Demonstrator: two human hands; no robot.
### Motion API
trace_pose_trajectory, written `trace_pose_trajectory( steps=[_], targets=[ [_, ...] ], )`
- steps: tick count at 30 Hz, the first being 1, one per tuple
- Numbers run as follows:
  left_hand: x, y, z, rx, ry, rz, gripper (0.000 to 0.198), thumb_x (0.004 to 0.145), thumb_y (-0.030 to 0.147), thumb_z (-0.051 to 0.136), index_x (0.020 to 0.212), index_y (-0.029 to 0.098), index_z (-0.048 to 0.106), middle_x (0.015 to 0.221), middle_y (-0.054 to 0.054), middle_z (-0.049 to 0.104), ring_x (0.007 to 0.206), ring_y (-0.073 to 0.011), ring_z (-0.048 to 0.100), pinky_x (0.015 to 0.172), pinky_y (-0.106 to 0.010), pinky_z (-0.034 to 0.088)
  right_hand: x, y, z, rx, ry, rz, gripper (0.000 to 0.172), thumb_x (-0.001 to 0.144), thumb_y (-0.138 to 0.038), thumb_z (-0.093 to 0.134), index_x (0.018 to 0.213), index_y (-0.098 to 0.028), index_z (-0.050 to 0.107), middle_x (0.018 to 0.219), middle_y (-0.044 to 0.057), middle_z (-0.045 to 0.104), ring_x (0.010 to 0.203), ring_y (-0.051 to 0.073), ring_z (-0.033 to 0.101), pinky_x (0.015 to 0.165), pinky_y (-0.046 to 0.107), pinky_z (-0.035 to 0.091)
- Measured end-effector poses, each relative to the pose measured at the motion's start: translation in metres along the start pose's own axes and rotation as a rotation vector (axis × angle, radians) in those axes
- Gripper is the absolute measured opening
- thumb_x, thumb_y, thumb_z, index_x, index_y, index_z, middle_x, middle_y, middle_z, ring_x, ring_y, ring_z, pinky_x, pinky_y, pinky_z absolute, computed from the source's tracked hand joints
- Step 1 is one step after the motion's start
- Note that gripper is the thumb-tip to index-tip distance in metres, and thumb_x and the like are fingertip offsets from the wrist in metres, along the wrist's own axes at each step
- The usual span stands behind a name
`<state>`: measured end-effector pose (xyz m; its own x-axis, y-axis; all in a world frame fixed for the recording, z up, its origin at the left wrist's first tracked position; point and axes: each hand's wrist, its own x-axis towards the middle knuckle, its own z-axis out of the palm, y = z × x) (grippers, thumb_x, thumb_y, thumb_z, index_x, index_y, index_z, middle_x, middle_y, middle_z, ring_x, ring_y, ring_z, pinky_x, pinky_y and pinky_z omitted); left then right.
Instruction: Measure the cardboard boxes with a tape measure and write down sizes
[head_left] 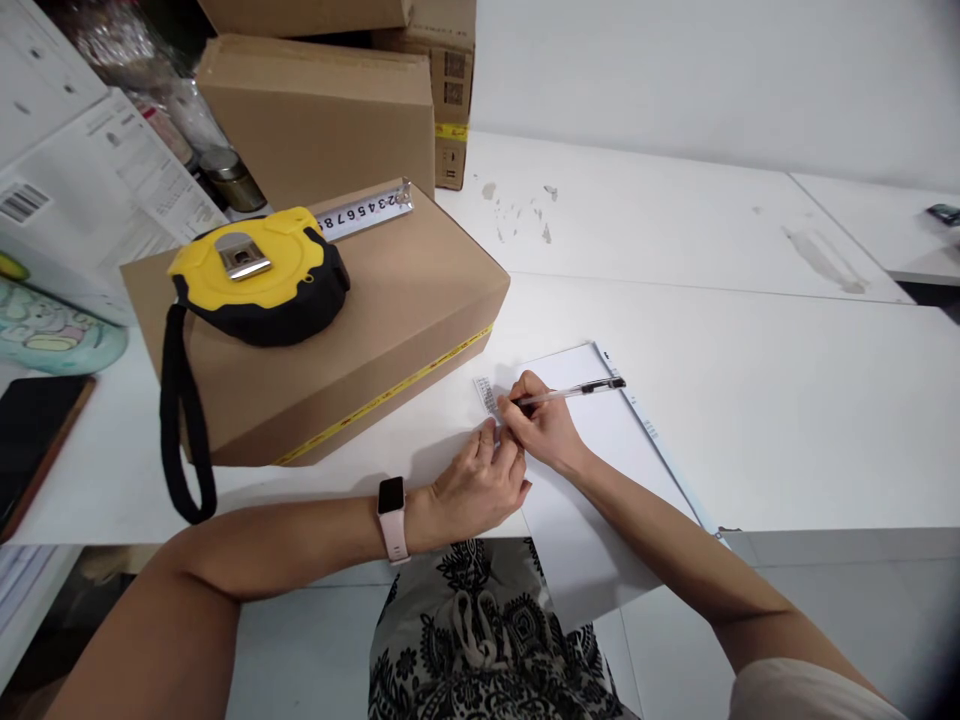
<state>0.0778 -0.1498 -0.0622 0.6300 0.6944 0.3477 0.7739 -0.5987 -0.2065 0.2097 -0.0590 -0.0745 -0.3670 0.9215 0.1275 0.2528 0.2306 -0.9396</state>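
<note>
My right hand (549,428) is closed round a slim clear pen (577,390) with a black grip, its tip hidden behind the fingers. Beside those fingers lies a small slip of paper (486,394) with dark marks on it. My left hand (480,482), with a watch on its wrist, rests on the table with bent fingers, its fingertips close to the slip's lower edge. Whether they touch the slip I cannot tell. Under my right hand and forearm is a white sheet (607,440) with a blue-edged strip along its right side.
A cardboard box (420,290) stands to the left, carrying a yellow and black tape measure (259,265) with its blade partly out. More boxes (315,110) are stacked behind. At far left are a phone (37,430) and a pale green container (67,325). The white table (780,420) extends right.
</note>
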Motion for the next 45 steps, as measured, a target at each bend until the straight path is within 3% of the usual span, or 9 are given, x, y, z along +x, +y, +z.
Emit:
trace_pose_trajectory(
  steps=[45],
  targets=[
    [-0.0022, 0.0014, 0.0041, -0.01, 0.022, -0.007, 0.045, 0.097, 0.033, 0.049, 0.118, -0.004, 0.065, 0.111, -0.025, 0.072, 0.105, -0.0358, 0.07, 0.09, -0.044, 0.053, 0.0001, 0.0001, -0.0025, 0.041, 0.0, 0.058, 0.026, 0.085, -0.029, 0.061, 0.069, -0.023, 0.042, 0.057, -0.008, 0.039, 0.049, 0.009, 0.037, 0.047, 0.025, 0.031]
  ],
)
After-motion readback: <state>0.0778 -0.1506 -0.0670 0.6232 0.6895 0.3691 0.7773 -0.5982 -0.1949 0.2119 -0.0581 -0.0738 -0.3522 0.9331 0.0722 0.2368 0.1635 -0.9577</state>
